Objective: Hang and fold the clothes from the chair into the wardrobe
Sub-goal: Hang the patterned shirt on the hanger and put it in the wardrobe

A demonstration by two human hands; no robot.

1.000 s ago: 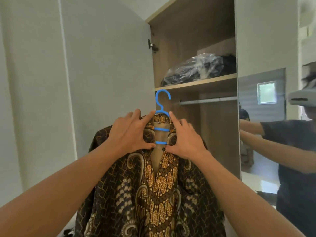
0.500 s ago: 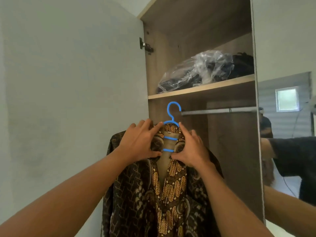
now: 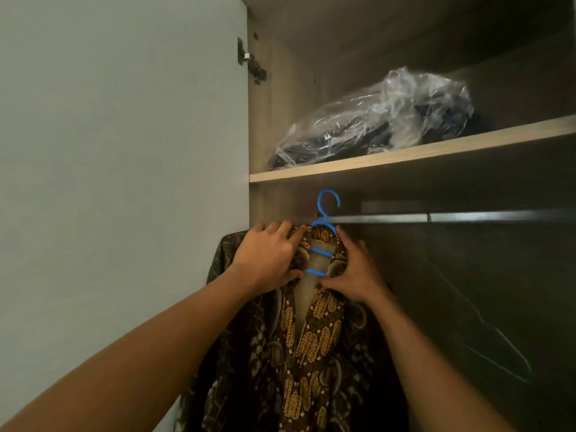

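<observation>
A brown and gold batik shirt (image 3: 308,344) hangs on a blue plastic hanger (image 3: 324,232). My left hand (image 3: 268,260) grips the shirt's left collar and shoulder over the hanger. My right hand (image 3: 355,269) grips the right collar side, thumb near the lower blue bar. The hanger's hook stands just in front of the left end of the metal rail (image 3: 436,217) inside the wardrobe; whether it rests on the rail I cannot tell.
The wardrobe's open grey door (image 3: 124,182) fills the left. A wooden shelf (image 3: 405,154) above the rail carries dark clothes in a clear plastic bag (image 3: 383,116). Thin wire hangers (image 3: 498,347) show faintly in the dark space at the right.
Both hands carried the shirt and hanger forward and up toward the rail. The view closed in on the wardrobe interior, and the mirrored door on the right left the frame.
</observation>
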